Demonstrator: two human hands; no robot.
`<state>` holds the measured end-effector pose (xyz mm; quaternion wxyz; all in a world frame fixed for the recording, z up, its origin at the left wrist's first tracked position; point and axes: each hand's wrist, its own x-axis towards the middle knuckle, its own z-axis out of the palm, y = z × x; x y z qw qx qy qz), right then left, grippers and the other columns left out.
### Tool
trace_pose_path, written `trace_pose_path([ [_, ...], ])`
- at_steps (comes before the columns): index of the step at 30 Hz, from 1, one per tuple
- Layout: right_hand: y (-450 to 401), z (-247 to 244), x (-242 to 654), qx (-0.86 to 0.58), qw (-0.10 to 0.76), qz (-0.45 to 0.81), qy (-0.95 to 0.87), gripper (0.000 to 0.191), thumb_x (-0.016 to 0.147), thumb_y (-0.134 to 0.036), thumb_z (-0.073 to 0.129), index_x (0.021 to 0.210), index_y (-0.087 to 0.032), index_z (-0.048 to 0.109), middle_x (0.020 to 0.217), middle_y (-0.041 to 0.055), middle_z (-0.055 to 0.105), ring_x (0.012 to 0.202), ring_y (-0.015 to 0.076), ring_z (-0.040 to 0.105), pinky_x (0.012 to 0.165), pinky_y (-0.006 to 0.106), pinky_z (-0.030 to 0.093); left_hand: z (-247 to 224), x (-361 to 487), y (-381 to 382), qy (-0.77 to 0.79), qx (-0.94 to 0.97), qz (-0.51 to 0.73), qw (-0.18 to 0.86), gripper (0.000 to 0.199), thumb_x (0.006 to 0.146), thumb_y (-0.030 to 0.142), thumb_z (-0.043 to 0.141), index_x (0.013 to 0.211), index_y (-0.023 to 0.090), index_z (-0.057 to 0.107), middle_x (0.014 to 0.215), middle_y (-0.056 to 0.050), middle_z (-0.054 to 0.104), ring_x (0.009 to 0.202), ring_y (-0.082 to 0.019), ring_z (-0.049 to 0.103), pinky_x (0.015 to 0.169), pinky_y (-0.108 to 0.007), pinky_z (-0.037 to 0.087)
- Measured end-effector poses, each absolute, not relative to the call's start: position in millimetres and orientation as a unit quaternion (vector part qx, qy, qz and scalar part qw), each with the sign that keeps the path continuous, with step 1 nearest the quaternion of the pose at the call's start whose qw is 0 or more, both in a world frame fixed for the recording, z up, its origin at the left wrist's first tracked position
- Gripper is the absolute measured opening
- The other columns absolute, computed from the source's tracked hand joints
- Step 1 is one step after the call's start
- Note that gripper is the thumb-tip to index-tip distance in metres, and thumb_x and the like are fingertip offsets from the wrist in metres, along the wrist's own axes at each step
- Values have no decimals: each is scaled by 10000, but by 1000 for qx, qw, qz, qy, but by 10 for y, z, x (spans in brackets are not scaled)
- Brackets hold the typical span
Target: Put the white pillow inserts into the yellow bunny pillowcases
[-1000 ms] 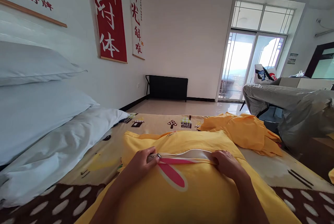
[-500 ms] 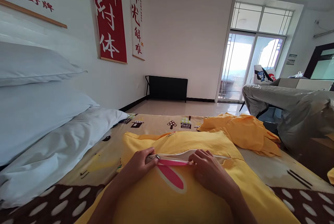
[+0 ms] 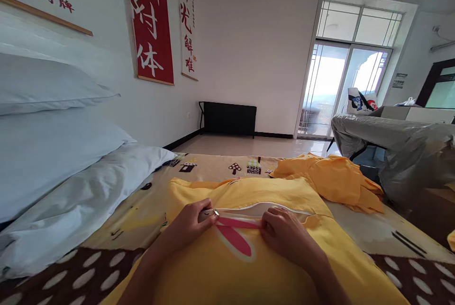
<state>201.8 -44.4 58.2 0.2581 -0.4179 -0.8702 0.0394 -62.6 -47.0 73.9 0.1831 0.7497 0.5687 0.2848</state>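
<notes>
The yellow cover (image 3: 227,272) lies right in front of me on the patterned blanket (image 3: 138,201), its near part swelling up toward me and its far part lying flatter, with a lengthwise opening (image 3: 247,211) across the middle that shows something whitish inside. My left hand (image 3: 199,219) has the left end of that opening pinched between thumb and fingers, and the small metal zip pull (image 3: 215,212) sits right at the tip of my thumb; I cannot tell whether I have the pull itself or only the fabric beside it. My right hand (image 3: 279,227) is curled over the near lip, gripping cloth close to the pink ear print (image 3: 237,241), to the right of the left hand and apart from it. By the look of it the cover is light, limp and rather smooth, so it should give under the fingers and could slide if held loosely; nothing about it seems breakable (though a fold could well catch in the zip teeth). The edges beside the zip look the best place to take hold, since the tape there is likely firmer than the loose cloth around it, while the rounded part would only sink under a palm. A loose yellow cloth (image 3: 330,179) lies crumpled beyond on the right, and white pillows (image 3: 60,144) are piled on the left.
</notes>
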Motion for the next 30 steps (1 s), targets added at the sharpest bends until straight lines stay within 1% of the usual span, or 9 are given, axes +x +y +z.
trace_pose_path([
  [3,-421,574,1996,-410,277,17,-869,172,801,-118,514,645,-189,532,786,15,566,789,155,514,732,274,375,746,-635,-484,568,753,281,177,212,783,378,436,686,199,374,637,58,385,610,-125,368,581,-241,297],
  [5,-441,585,1949,-400,307,8,-863,181,839,-132,495,673,-185,544,824,30,564,817,167,506,763,298,376,751,-630,-496,564,755,285,173,184,775,351,443,694,200,377,644,56,393,614,-126,375,582,-241,303],
  [8,-547,595,1799,-341,348,33,-873,143,892,-144,439,856,-189,569,904,39,589,864,174,503,799,314,379,750,-616,-515,556,761,288,172,160,774,321,446,697,202,375,651,55,403,613,-125,382,583,-240,315],
  [10,-638,572,1664,-290,359,72,-884,176,904,-137,421,993,-207,557,989,30,605,915,168,507,843,309,376,748,-608,-528,550,767,282,173,130,778,294,436,704,203,379,656,54,412,613,-125,385,587,-240,324],
  [13,-725,495,1493,-262,370,126,-882,320,869,-106,461,1153,-247,506,1148,10,588,1015,165,500,911,305,357,749,-598,-552,546,775,273,166,45,753,230,427,733,201,399,685,47,445,640,-132,414,619,-245,345],
  [16,-724,417,1421,-273,389,148,-867,451,823,-83,504,1231,-270,462,1195,3,576,1055,173,493,932,309,346,756,-583,-584,544,781,261,157,30,737,205,427,765,198,421,718,36,481,674,-143,447,655,-254,360],
  [18,-701,386,1414,-284,391,153,-862,446,822,-91,511,1224,-279,466,1167,-4,590,1029,173,506,908,306,356,758,-571,-608,543,787,246,158,40,743,212,429,780,197,432,728,31,497,684,-148,461,663,-256,363],
  [23,-667,346,1404,-319,363,140,-864,310,807,-168,584,1097,-257,524,1046,-10,625,924,176,535,815,291,376,764,-531,-659,540,802,205,155,51,760,238,432,787,196,438,783,10,537,737,-167,492,681,-262,364],
  [30,-649,294,1351,-335,375,103,-858,112,896,-199,490,971,-242,561,930,-21,657,849,148,557,750,260,359,810,-453,-681,530,810,185,173,126,826,262,380,720,197,401,735,15,522,719,-166,479,658,-260,338],
])
